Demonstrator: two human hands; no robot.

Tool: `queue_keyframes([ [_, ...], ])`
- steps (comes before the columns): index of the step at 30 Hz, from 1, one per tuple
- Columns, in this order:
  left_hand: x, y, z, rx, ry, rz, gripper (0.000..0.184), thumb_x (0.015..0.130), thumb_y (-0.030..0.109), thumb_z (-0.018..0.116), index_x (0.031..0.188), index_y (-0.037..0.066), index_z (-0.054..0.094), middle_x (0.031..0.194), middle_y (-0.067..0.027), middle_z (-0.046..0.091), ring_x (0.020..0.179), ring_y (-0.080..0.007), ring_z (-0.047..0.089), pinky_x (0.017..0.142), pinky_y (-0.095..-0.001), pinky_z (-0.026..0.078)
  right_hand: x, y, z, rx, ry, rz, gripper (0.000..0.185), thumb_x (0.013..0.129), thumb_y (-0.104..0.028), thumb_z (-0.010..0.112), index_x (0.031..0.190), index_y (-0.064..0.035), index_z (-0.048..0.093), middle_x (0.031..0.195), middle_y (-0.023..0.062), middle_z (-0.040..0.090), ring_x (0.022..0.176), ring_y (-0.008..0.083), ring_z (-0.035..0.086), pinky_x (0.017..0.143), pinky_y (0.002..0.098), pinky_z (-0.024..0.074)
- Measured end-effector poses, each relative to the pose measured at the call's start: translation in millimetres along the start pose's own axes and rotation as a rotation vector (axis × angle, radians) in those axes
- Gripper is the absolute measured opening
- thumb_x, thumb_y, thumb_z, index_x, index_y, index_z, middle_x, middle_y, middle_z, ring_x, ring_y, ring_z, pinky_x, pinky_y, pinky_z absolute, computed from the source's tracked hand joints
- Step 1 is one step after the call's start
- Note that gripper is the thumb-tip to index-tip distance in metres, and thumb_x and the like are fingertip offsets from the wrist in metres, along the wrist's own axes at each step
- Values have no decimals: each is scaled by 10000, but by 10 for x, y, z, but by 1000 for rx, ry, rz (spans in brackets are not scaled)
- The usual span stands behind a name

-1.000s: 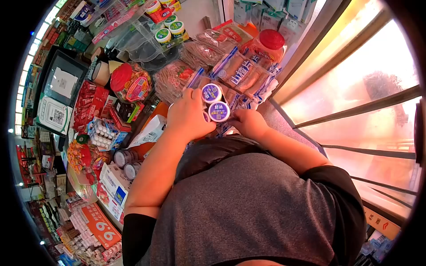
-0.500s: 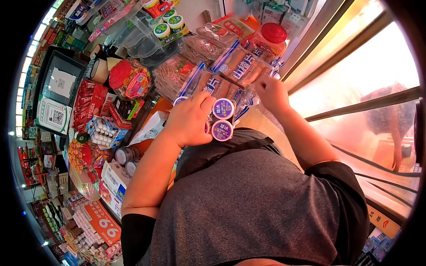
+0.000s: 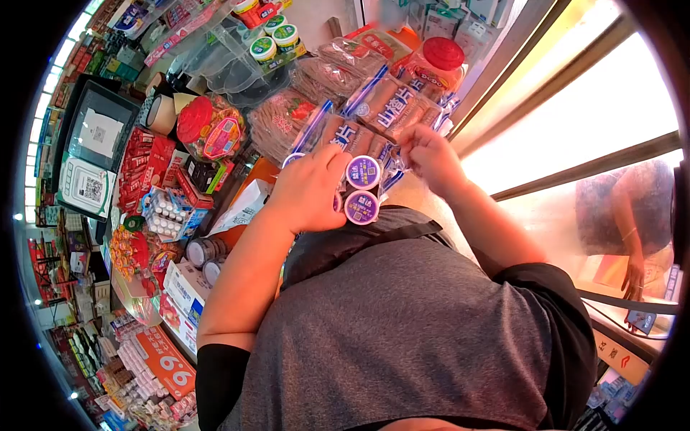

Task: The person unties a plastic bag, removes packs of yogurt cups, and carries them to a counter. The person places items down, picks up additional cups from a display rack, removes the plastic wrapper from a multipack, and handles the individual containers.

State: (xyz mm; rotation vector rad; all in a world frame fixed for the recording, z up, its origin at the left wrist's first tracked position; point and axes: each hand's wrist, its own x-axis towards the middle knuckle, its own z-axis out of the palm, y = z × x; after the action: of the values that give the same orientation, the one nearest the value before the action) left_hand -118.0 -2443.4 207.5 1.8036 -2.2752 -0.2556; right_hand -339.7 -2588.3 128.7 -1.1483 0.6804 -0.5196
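Observation:
Several round gum tubs with purple lids (image 3: pixel 362 172) are bundled together close to my belly, lids facing up. My left hand (image 3: pixel 305 190) wraps round this bundle from the left and covers part of it. On the right side, crinkled clear plastic wrap (image 3: pixel 392 171) sticks out from the bundle. My right hand (image 3: pixel 435 161) is closed in a pinch at that wrap; its fingertips are partly hidden. Just beyond both hands lie bags of brown hawthorn slices (image 3: pixel 395 108) with blue top strips.
A red-lidded candy jar (image 3: pixel 208 129) and a screen with a QR code (image 3: pixel 90 183) stand left. Green-lidded tubs (image 3: pixel 274 43) sit on a clear rack behind. Another person's arm (image 3: pixel 632 244) shows beyond the plastic curtain (image 3: pixel 532 165) at right.
My right hand has come down and left, closer to the tubs. My left hand and the bundle have barely shifted. The person outside is now more visible through the curtain.

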Motion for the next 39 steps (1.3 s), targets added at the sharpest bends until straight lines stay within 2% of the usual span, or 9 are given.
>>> queue_keyframes([
  [3,32,-2,-15,-4,-37,-15,664,584,259,818,1164,72,554,1177,-130,578,984,-352,645,814,-451,530,-185,196,173,-585,-1,-328,197,881,-35,625,1072,-32,575,754,22,549,735,115,590,633,306,469],
  [4,33,-2,-11,-5,-40,-18,669,584,258,817,1171,72,553,1177,-131,579,981,-353,646,815,-453,529,-320,12,241,-748,-65,-160,345,856,-172,712,1128,-19,565,808,60,586,791,177,629,697,346,489],
  [8,30,10,-9,-16,-55,-52,668,581,237,788,1188,85,554,1186,-128,585,1028,-360,633,848,-466,518,-396,228,260,-967,-56,-191,549,790,-333,786,1197,-49,551,895,145,628,872,346,643,790,435,505],
  [11,-4,-14,34,-26,10,-16,663,581,217,777,1190,83,554,1192,-133,586,1035,-366,630,853,-467,518,-416,291,279,-1035,-54,-184,518,829,-366,768,1191,-51,574,1026,185,690,960,381,684,833,475,533],
  [17,-10,0,24,-25,-17,-33,666,575,211,776,1189,82,553,1225,-133,578,1060,-368,626,876,-465,517,-317,469,221,-1031,-97,-203,332,921,-379,656,979,-53,630,921,180,688,884,391,670,761,495,526],
  [20,-39,-8,51,-32,14,-17,669,576,214,778,1192,84,553,1231,-129,575,1063,-366,626,873,-462,519,-305,545,232,-1058,-27,-343,293,928,-343,619,853,-60,626,837,168,682,833,391,670,718,499,528],
  [23,-57,-23,76,-34,27,10,672,576,216,779,1196,86,554,1226,-125,576,1059,-363,627,868,-462,520,-264,580,234,-1137,15,-330,248,898,-295,623,795,-69,627,799,158,676,790,383,672,679,498,527],
  [26,-57,16,61,-12,-10,20,633,600,197,767,1182,60,558,1199,-126,561,1028,-344,626,825,-454,522,-209,517,314,-1242,85,-344,184,861,-253,630,791,-83,641,794,146,680,797,358,681,676,492,530],
  [39,-126,40,99,4,74,5,601,622,181,760,1175,58,559,1204,-127,563,1028,-341,631,810,-448,529,112,342,127,-1411,171,-860,133,798,-222,673,872,-122,625,834,73,614,737,295,659,590,439,526],
])
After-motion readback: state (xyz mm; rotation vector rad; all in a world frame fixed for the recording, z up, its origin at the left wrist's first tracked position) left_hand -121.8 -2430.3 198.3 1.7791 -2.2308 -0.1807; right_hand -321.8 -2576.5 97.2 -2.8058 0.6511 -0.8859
